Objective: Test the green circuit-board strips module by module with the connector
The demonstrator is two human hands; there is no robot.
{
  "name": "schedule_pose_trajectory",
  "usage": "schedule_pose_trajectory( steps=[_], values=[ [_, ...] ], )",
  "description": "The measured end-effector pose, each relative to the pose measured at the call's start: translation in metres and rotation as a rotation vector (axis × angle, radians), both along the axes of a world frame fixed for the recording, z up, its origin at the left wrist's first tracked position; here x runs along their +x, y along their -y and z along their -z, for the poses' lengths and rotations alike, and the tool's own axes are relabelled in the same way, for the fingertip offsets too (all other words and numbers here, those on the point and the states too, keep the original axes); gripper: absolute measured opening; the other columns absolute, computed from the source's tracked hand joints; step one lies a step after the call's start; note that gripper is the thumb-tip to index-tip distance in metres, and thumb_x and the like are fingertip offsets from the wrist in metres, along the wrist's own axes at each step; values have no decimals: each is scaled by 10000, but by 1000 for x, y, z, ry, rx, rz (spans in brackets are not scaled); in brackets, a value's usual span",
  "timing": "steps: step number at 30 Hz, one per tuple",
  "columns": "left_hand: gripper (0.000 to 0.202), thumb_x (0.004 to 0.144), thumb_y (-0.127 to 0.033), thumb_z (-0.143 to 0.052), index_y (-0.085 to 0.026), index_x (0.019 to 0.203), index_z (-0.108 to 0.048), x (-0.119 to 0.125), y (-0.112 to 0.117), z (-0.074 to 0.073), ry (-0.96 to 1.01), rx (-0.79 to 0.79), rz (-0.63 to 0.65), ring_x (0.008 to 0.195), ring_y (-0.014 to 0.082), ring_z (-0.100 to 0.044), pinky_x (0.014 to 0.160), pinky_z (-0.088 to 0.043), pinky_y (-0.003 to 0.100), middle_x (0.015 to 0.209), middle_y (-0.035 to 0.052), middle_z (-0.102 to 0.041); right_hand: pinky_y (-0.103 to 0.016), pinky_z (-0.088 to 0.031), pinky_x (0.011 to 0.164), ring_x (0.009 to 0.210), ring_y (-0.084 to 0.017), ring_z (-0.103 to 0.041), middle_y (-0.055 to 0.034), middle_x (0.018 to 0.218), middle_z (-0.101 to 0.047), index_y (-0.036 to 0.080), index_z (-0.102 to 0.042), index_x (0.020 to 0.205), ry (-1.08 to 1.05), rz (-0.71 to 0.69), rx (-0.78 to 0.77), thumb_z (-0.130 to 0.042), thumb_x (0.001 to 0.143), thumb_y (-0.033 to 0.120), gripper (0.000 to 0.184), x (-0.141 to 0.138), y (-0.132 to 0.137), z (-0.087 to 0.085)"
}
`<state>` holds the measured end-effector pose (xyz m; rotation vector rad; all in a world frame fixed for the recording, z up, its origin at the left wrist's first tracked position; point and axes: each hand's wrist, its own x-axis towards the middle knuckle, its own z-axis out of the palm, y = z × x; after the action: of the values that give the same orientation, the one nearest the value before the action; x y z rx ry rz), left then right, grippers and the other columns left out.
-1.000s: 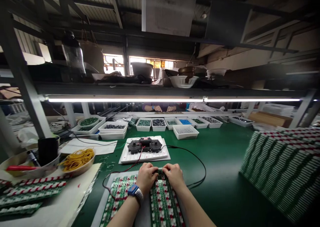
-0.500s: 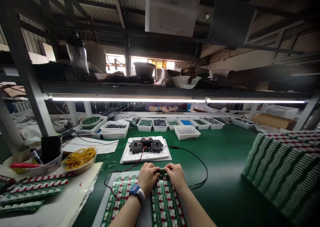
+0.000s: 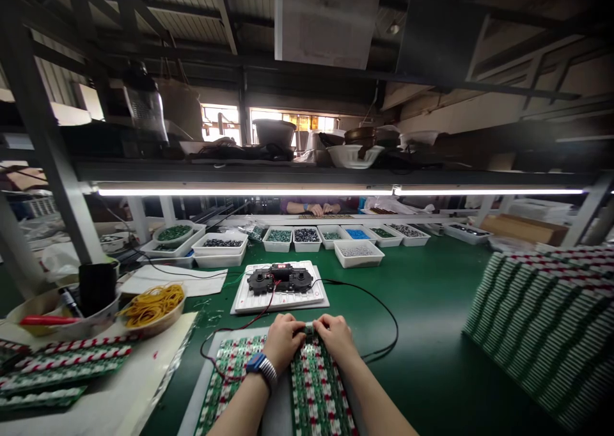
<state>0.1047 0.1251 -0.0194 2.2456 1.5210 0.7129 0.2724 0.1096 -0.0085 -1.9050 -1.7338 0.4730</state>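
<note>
Green circuit-board strips (image 3: pixel 319 391) with red-and-white parts, lying on a white sheet (image 3: pixel 275 417) at the near edge of the tabletop (image 3: pixel 426 334). Left hand (image 3: pixel 283 343) and right hand (image 3: pixel 336 337) close together, both curled narrowly, gripping the far end of the strips. Just beyond, one black fixture (image 3: pixel 279 280) on a white tray (image 3: pixel 278 303), its black wire (image 3: pixel 384 324) looping past on the right. Open green tabletop rightward, up to one tall stack of boards (image 3: pixel 542 324). Six white bins (image 3: pixel 307 239) along the far edge.
</note>
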Motion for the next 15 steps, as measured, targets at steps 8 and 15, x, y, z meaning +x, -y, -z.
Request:
schedule_pose_trajectory(
  steps=[8, 15],
  values=[
    [251, 845, -257, -582, -240, 1015, -766, 1, 1, -1, -16, -41, 12, 985, 225, -581, 903, -438, 303, 968, 51, -694, -266, -363, 752, 965, -214, -606, -18, 892, -738, 261, -739, 825, 62, 19, -6, -526, 908, 329, 238, -7, 2, -6],
    [264, 848, -276, -580, -206, 1027, -761, 3, 0, -2, -39, -59, -20, 996, 234, -564, 899, -433, 306, 968, 79, -661, -263, -362, 745, 1010, -223, -606, -27, 916, -745, 250, -722, 822, 113, 19, -127, -557, 862, 265, 171, -11, -4, -20]
  ],
)
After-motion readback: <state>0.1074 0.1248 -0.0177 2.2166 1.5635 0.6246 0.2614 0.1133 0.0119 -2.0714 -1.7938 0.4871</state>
